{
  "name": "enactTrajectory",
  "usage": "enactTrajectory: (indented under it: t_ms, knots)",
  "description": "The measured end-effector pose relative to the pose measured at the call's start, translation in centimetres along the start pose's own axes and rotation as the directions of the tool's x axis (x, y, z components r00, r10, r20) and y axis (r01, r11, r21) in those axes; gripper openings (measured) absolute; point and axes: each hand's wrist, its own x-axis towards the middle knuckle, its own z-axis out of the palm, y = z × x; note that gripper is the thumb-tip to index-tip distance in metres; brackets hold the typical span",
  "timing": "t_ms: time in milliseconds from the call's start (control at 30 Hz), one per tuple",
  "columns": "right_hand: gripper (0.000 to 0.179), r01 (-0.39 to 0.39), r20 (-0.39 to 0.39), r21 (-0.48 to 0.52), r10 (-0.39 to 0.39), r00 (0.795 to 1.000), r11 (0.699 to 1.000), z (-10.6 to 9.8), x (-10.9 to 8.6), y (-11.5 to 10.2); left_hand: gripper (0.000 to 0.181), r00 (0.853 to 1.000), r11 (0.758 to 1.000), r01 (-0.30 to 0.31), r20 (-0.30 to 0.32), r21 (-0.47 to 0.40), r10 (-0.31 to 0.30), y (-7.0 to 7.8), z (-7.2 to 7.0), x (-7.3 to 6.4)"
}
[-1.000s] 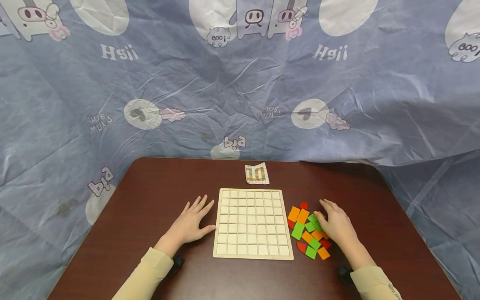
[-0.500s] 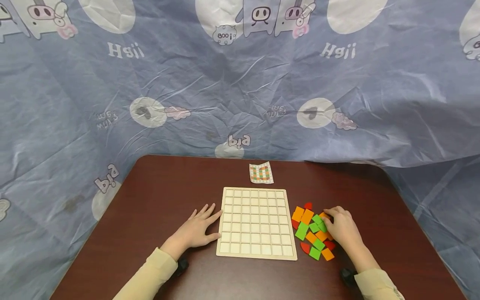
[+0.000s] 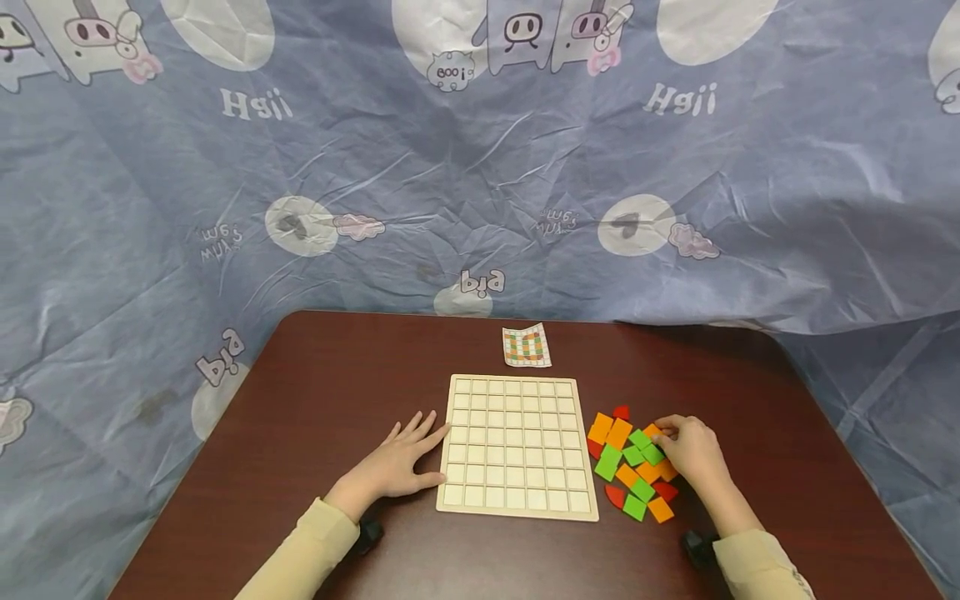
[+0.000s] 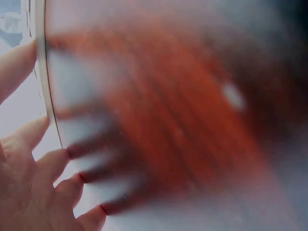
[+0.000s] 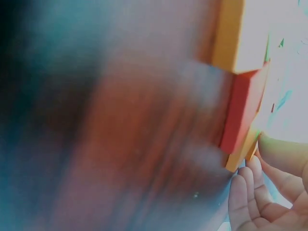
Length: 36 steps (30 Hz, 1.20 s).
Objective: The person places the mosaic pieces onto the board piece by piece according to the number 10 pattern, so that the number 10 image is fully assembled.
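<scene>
Many flat tiles (image 3: pixel 634 455) | orange, green, red | mostly squarish, some curve-edged

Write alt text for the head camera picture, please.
A person's right grip pinches an orange tile among red, orange and green tiles beside a pale gridded board; the left grip touches the board's edge. A patterned card lies beyond.

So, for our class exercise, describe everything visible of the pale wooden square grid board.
The pale wooden square grid board looks thin and unpainted, with a plain rim and thin lines dividing it into seven rows of seven bare cells. It lies flat on the glossy dark reddish-brown table. The person's left hand touches its left edge with thumb and forefinger; loose red, orange and green flat tiles lie close beside its right edge.
</scene>
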Motion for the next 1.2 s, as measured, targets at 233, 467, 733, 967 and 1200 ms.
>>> enactTrajectory:
  t_ms: [233,467,733,967,1200]
  knots:
    - [0.028,-0.107,0.113,0.098,0.096,0.989,0.989,-1.0,1.0,0.1,0.08,0.999,0.997,0.019,0.044,-0.076,-0.016,0.1,-0.3,0.4]
    - [0.034,-0.117,0.124,0.113,0.103,0.987,0.987,-0.9,1.3,-0.2,0.082,0.999,0.996,0.026,0.03,-0.083,-0.024,-0.1,-0.2,0.3]
    - [0.035,-0.173,0.193,0.113,0.149,0.97,0.978,-0.7,1.4,-0.5,0.082,1.0,0.996,0.021,0.022,-0.091,-0.019,-0.3,0.0,0.1]
    - [0.028,-0.179,0.214,0.116,0.152,0.965,0.977,-0.5,1.4,-0.5,0.081,0.999,0.996,0.019,0.03,-0.09,-0.016,-0.3,-0.1,0.2]
    - [0.033,-0.133,0.15,0.152,0.11,0.982,0.979,-0.4,1.4,-0.8,0.082,0.999,0.996,0.022,0.036,-0.088,-0.019,-0.1,-0.2,0.2]
